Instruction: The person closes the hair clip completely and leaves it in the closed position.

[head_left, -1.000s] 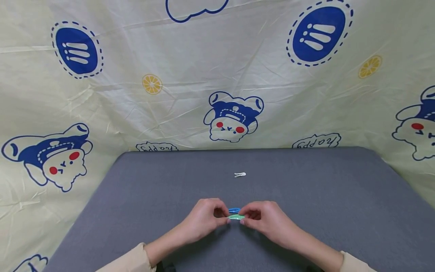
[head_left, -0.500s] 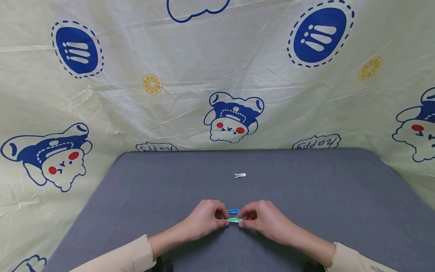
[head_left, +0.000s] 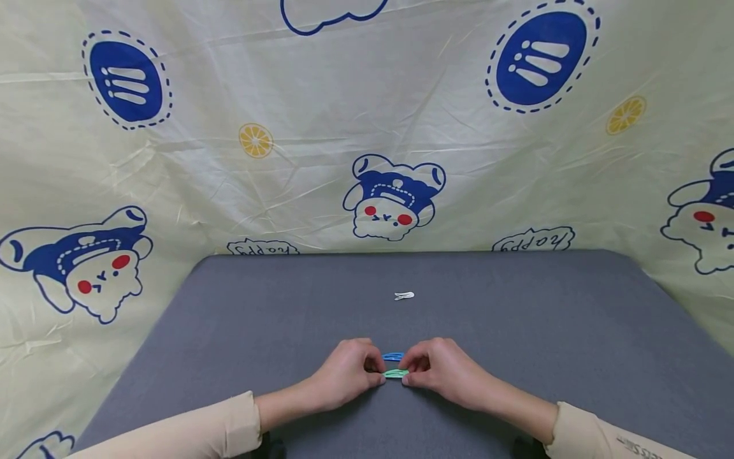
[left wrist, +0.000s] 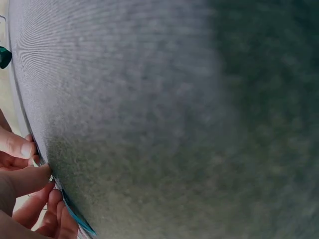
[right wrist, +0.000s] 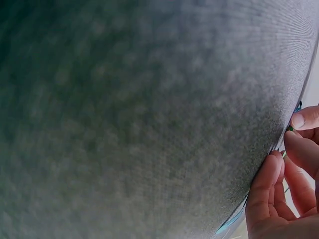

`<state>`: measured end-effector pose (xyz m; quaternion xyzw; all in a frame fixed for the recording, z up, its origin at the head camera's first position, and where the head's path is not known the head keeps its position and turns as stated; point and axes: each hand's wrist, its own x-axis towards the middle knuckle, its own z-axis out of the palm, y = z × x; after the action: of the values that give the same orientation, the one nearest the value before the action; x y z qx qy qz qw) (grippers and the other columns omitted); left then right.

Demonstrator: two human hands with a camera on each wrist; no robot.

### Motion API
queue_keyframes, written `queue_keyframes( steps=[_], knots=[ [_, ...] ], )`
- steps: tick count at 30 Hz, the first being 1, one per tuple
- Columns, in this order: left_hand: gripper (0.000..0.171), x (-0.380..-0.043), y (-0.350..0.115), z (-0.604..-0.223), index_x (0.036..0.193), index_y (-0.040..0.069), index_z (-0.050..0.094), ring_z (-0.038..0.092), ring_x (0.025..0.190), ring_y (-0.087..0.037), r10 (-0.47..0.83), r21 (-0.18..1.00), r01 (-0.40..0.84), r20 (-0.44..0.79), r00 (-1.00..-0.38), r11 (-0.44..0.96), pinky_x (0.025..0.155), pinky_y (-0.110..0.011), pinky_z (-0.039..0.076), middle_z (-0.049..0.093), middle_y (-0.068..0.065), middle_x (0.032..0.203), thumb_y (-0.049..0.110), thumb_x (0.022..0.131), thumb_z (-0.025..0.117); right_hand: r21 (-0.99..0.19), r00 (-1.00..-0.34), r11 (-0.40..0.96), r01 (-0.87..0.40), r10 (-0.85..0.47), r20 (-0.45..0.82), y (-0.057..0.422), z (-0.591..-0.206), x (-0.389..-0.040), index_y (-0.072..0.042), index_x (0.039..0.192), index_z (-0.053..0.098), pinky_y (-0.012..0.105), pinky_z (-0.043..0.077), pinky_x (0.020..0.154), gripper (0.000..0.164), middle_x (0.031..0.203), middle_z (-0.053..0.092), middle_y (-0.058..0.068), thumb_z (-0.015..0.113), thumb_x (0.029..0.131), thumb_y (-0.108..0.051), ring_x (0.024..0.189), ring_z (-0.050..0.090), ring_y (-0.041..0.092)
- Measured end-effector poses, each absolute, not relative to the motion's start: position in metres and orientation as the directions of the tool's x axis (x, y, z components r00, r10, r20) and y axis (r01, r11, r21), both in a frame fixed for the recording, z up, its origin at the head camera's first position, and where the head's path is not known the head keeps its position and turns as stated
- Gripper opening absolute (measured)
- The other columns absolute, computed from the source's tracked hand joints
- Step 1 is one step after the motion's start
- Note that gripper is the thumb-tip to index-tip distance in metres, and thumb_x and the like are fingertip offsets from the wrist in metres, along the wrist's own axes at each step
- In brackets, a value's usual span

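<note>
A small green snap hair clip lies crosswise between both hands in the head view. My left hand pinches its left end between thumb and fingers, and my right hand pinches the right end. Just beyond it rests a blue hair clip, its two ends close to the fingers. Farther off on the table sits a white hair clip with its arms spread apart. In the left wrist view, fingers hide most of the green clip, and a strip of the blue clip shows below them.
A grey cloth-covered table stretches out on all sides of the hands. Behind it hangs a pale curtain printed with cartoon bears and orange slices. Beige sleeves cover both forearms.
Both hands have drawn the green hair clip slightly toward the person, widening its gap from the blue one. The white clip has stayed in place.
</note>
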<state>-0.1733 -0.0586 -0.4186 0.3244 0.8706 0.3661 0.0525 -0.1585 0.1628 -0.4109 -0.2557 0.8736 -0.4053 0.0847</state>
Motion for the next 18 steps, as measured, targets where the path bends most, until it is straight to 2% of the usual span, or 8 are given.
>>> queue_keyframes(
  steps=[18],
  knots=[
    [0.011, -0.1716, -0.0575, -0.4168, 0.076, 0.012, 0.072, 0.052, 0.067, 0.003, 0.581, 0.669, 0.504, 0.130, -0.803, 0.546, 0.063, -0.017, 0.045, 0.055, 0.011, 0.074, 0.005, 0.076, 0.081, -0.716, -0.843, 0.567, -0.406, -0.535, 0.055, 0.1623, -0.4117, -0.1602, -0.014, 0.088, 0.072, 0.023, 0.049, 0.060, 0.013, 0.076, 0.061, -0.012, 0.078, 0.081, -0.006, 0.067, 0.057, 0.002]
  ],
)
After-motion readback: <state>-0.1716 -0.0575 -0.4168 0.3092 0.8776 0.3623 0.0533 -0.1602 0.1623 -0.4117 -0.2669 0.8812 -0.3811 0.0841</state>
